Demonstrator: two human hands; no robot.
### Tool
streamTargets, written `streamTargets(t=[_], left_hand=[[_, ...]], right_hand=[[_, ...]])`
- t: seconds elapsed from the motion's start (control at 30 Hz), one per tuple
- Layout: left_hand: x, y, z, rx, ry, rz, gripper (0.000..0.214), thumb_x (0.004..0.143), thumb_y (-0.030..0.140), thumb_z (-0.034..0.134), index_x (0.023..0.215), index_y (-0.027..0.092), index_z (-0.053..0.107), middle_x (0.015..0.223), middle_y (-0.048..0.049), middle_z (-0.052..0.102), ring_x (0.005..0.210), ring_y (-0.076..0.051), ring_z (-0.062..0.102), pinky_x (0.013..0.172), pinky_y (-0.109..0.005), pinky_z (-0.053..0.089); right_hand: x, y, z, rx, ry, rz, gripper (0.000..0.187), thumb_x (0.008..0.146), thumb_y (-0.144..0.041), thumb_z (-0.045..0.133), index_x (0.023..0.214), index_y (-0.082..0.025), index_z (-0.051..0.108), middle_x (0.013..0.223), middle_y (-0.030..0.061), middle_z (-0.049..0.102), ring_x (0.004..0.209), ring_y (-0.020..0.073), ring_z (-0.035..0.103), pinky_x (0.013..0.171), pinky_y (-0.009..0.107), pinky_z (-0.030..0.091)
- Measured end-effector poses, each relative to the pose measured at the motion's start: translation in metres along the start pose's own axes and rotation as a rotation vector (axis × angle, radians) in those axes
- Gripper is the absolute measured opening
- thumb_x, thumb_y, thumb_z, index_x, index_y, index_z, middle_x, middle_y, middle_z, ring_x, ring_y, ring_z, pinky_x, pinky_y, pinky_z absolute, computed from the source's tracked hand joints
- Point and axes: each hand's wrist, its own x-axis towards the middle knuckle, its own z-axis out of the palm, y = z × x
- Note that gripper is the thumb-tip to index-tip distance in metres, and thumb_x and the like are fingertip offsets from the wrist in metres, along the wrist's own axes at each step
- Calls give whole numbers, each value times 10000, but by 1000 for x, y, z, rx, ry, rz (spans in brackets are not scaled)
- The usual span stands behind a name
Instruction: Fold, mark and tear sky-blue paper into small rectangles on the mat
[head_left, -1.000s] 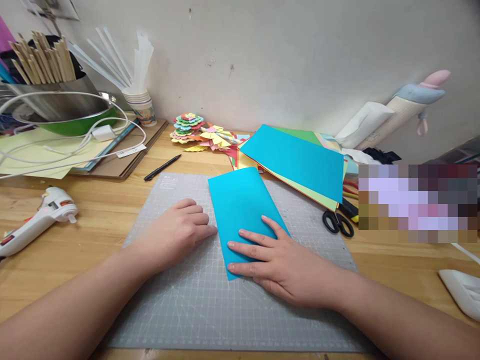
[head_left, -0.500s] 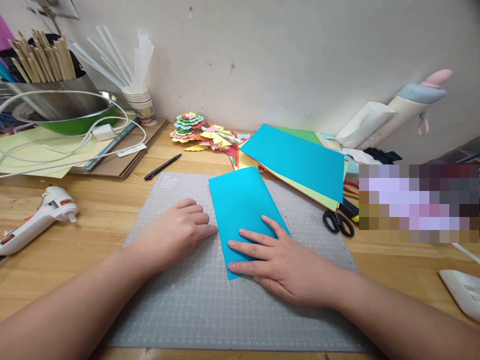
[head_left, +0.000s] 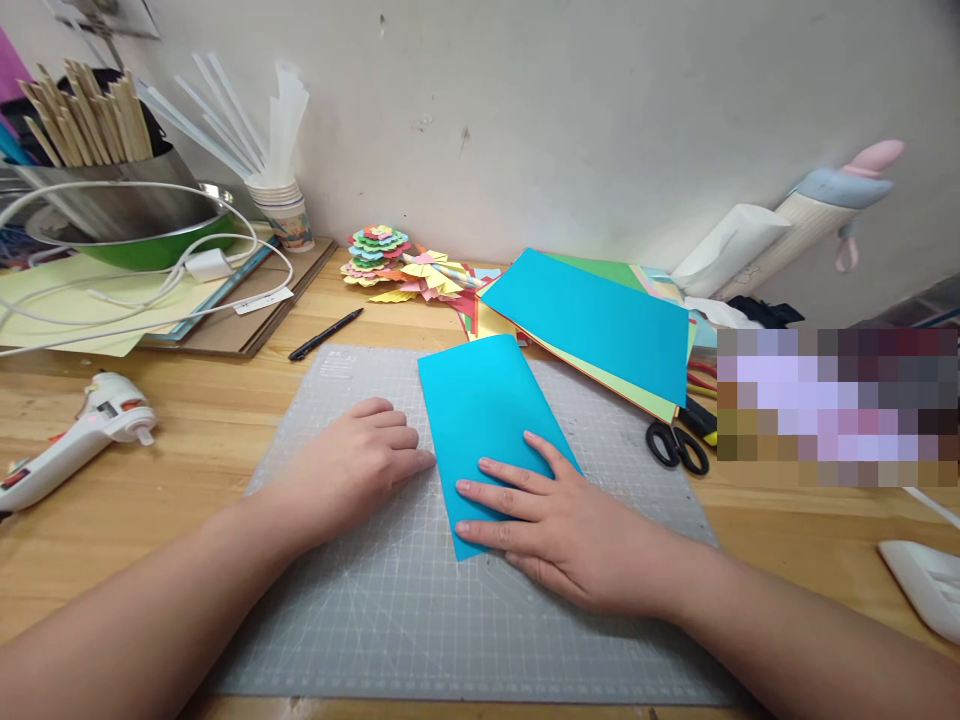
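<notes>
A sheet of blue paper (head_left: 480, 400), seemingly folded with a bend along its right side, lies on a grey gridded cutting mat (head_left: 360, 630). Spread flat over its lower right part is my right hand (head_left: 577, 525), with fingers apart and pressing on the paper. My left hand (head_left: 367, 455) rests on the mat just left of the sheet. Its fingers are curled in, and its thumb points at the paper's left edge; I see nothing held in it.
Behind the mat lie coloured sheets (head_left: 592, 320) and paper flowers (head_left: 375, 255). Black-handled scissors (head_left: 676, 447) sit at right. A black pen (head_left: 326, 334), a white glue gun (head_left: 82, 435), a paper cup of white sticks (head_left: 289, 220) and looping white cable are at left.
</notes>
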Motion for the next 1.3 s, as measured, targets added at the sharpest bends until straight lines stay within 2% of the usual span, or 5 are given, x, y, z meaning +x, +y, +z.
streamTargets(t=[0.37,0.53,0.67,0.83,1.3], left_hand=[[1,-1,-1,-33,6,0,233,961,224,460,950,225,692,676,5,613,686,-174,518,737,-344,364],[5,11,3,-89,76,-218,235,940,257,477,824,223,679,745,-10,616,766,-189,546,790,-382,377],[9,23,11,-86,114,-421,226,902,377,550,1001,200,651,1044,-66,662,994,-254,562,899,-447,383],[8,25,19,-59,69,-452,494,898,497,540,1299,208,546,1416,-86,523,1328,-293,420,1128,-559,140],[14,30,18,-53,75,-472,455,879,488,570,1221,189,602,1363,-113,573,1319,-316,448,1135,-598,123]], right_hand=[[0,-1,-1,2,31,-9,417,1019,-341,323,1425,-402,395,1552,-48,322,1445,252,238,1127,659,-17],[0,-1,-1,-9,45,-16,418,1012,-332,344,1420,-398,407,1544,-41,341,1439,251,256,1131,655,-2],[0,-1,0,0,44,-13,418,1010,-334,349,1420,-399,408,1543,-37,343,1440,255,250,1130,654,-11],[0,-2,-1,13,29,-1,418,1015,-339,328,1422,-398,403,1545,-36,340,1445,259,235,1125,661,-15],[0,-7,-4,-2,22,1,421,1005,-336,359,1419,-386,415,1529,-20,377,1441,261,248,1136,643,-6]])
